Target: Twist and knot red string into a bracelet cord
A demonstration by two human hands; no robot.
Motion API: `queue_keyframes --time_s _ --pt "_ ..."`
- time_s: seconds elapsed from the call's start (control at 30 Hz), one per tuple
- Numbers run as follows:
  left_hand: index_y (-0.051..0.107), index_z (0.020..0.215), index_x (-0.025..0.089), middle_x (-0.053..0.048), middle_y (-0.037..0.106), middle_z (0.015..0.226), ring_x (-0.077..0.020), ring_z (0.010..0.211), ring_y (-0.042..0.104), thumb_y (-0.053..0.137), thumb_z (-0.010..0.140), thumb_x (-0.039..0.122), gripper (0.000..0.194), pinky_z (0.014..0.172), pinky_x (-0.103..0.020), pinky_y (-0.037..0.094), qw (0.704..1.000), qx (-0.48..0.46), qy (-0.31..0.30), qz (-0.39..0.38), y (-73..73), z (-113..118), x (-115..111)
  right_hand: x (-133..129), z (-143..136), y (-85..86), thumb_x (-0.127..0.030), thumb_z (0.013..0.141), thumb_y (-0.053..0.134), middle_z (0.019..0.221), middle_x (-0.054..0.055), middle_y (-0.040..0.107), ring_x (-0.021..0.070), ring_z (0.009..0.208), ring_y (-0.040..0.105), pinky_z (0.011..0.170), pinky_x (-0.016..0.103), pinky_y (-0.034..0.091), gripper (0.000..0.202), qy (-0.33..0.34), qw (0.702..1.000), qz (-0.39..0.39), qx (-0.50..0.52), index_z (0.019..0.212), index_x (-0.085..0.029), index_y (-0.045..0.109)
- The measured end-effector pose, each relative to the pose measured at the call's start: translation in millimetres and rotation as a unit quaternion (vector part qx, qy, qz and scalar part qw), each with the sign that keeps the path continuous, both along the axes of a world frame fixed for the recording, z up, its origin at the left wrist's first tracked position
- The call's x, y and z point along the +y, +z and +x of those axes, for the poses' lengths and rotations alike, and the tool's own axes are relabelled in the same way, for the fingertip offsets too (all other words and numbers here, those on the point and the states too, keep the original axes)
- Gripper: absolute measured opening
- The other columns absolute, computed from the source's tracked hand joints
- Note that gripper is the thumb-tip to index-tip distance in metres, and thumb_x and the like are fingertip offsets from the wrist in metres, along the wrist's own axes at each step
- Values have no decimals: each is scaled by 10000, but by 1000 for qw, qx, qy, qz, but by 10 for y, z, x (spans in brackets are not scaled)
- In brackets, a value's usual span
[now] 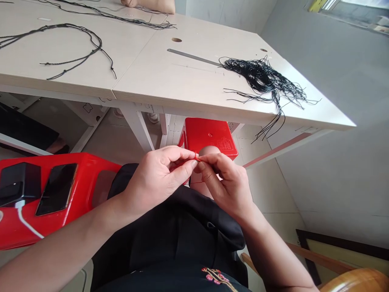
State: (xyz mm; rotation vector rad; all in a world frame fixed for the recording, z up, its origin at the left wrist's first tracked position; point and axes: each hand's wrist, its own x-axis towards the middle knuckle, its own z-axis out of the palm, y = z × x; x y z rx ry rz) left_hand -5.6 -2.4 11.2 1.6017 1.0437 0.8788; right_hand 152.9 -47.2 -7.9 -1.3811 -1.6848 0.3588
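A thin red cord is pinched between my two hands, held over my lap in front of the table edge. My left hand grips it between thumb and forefinger, with the other fingers curled behind. From the opposite side my right hand pinches the same cord, its fingertips almost touching those of the left. A small loop or knot of the cord stands up between the fingertips. Most of the cord is hidden by my fingers; a short red strand shows below them.
On the white table lie a tangled bundle of black cords, a metal ruler and knotted black cords. A red stool stands beneath. On another red stool at left are a phone and a black box-shaped device.
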Motion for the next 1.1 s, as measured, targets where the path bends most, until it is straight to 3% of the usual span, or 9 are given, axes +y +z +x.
queue_keyframes --time_s 0.13,0.33,0.47,0.6,0.87,0.97,1.1 --pt "712 849 189 -33 710 870 -152 750 670 628 822 252 108 639 -219 536 994 59 9 90 29 0 0 -12 -4 60 -228 950 488 663 2 622 114 568 522 625 291 423 126 19 999 20 -42 886 -211 596" --pt "652 960 211 -19 694 843 -130 700 625 643 814 224 147 597 -226 499 986 68 17 153 26 -21 0 3 -14 93 -181 949 461 689 4 632 110 580 547 622 281 391 137 52 998 13 -40 850 -208 552" --pt "717 832 244 -22 715 858 -145 717 622 592 800 153 158 652 -258 491 962 108 -20 249 68 -40 40 15 -14 113 -179 950 432 676 8 603 121 614 555 615 278 388 180 67 997 -1 -33 793 -215 513" --pt "716 703 258 -33 705 796 -186 762 638 627 717 134 154 750 -294 487 957 115 -12 267 99 -30 81 6 -18 116 -179 935 445 640 1 559 120 594 520 585 269 377 193 69 997 -4 -36 752 -221 489" --pt "626 603 261 8 634 640 -154 617 569 629 655 92 177 663 -292 463 924 78 2 373 77 8 55 -31 -51 55 -159 872 499 576 -30 474 85 464 367 490 269 301 163 58 997 40 10 726 -221 533" --pt "627 615 259 13 638 649 -145 614 569 622 646 72 190 644 -291 464 931 61 14 359 81 8 20 -37 -42 56 -148 866 506 543 -45 469 83 460 362 496 267 323 166 49 997 35 45 727 -222 560" --pt "654 704 257 0 665 708 -140 615 573 611 721 99 165 576 -287 463 958 73 9 277 75 -24 14 -20 -20 64 -240 884 560 640 -19 577 105 557 492 519 256 408 76 91 982 -55 159 818 -229 597"
